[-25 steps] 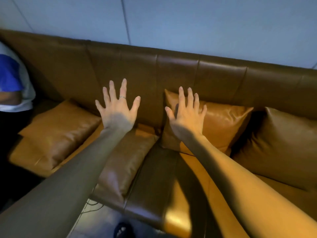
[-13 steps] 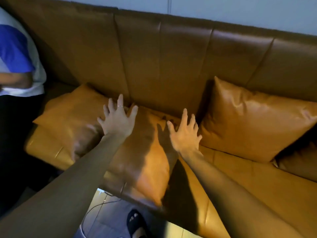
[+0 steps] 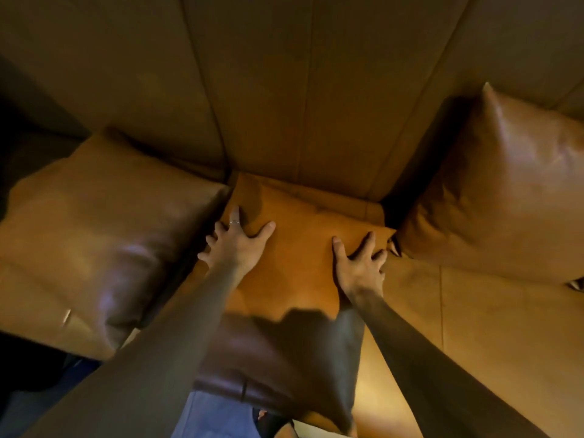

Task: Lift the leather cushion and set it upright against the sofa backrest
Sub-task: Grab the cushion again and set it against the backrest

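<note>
A tan leather cushion (image 3: 300, 267) lies flat on the sofa seat, its far edge near the foot of the brown backrest (image 3: 284, 90). My left hand (image 3: 235, 245) rests on its far left side, fingers curling over the left edge, thumb on top. At the far right corner my right hand (image 3: 360, 263) has its fingers wrapped over the edge and its thumb on top. The cushion's near end hangs over the seat front, in shadow.
Another leather cushion (image 3: 94, 235) lies flat to the left, touching the one I hold. A third cushion (image 3: 499, 191) stands upright against the backrest at the right. Bare sofa seat (image 3: 489, 327) stretches to the right of my right forearm. Floor shows at the bottom.
Both hands were spread open in the air above the sofa, then came down onto the middle cushion and closed over its two sides. The view has moved in much closer.
</note>
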The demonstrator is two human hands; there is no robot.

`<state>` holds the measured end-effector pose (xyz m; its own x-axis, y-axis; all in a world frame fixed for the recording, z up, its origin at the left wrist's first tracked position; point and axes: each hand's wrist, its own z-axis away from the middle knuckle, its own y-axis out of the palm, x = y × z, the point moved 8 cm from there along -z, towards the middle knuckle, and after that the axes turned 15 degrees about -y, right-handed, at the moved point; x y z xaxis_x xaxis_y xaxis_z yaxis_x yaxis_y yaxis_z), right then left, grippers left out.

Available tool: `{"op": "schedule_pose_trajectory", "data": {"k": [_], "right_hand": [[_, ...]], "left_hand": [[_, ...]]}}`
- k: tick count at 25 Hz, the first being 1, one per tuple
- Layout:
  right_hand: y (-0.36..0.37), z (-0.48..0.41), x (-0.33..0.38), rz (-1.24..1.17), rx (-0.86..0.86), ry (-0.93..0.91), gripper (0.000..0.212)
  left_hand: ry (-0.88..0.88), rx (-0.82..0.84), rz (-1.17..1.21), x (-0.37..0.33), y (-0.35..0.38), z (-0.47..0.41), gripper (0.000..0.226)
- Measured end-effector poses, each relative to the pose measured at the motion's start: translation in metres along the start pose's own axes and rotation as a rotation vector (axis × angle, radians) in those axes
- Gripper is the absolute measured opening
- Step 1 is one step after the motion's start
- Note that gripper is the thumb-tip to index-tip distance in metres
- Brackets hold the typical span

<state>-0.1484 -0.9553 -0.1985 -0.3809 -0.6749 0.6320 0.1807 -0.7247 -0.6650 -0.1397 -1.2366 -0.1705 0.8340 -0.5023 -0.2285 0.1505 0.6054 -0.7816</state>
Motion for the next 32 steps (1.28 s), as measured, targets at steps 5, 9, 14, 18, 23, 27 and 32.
{"op": "schedule_pose_trajectory", "data": {"k": [5, 9, 14, 18, 23, 27, 32], "right_hand": [[-0.002, -0.015, -0.012, -0.221, 0.010, 0.043, 0.101], [-0.007, -0.016, -0.034, -0.642, -0.082, 0.246, 0.121], [-0.021, -0.001, -0.019, -0.777, -0.074, 0.227, 0.127], [-0.065, -0.001, 0.034, -0.767, -0.085, 0.030, 0.110], [-0.130, -0.009, 0.112, -0.824, -0.106, -0.241, 0.099], [-0.163, -0.023, 0.151, -0.842, -0.115, -0.321, 0.109], [-0.153, -0.047, 0.146, -0.833, -0.091, -0.256, 0.111]], "left_hand": [[-0.101, 0.087, 0.103, -0.002, 0.000, -0.014, 0.114], [-0.255, 0.202, 0.311, 0.007, 0.001, -0.021, 0.147], [-0.274, 0.213, 0.487, 0.008, -0.027, 0.001, 0.140], [-0.225, 0.171, 0.694, -0.006, -0.067, 0.025, 0.129], [-0.081, 0.196, 0.951, -0.052, -0.120, 0.044, 0.129], [-0.031, 0.239, 1.025, -0.086, -0.149, 0.042, 0.134], [-0.094, 0.370, 0.966, -0.109, -0.137, 0.027, 0.131]]}}
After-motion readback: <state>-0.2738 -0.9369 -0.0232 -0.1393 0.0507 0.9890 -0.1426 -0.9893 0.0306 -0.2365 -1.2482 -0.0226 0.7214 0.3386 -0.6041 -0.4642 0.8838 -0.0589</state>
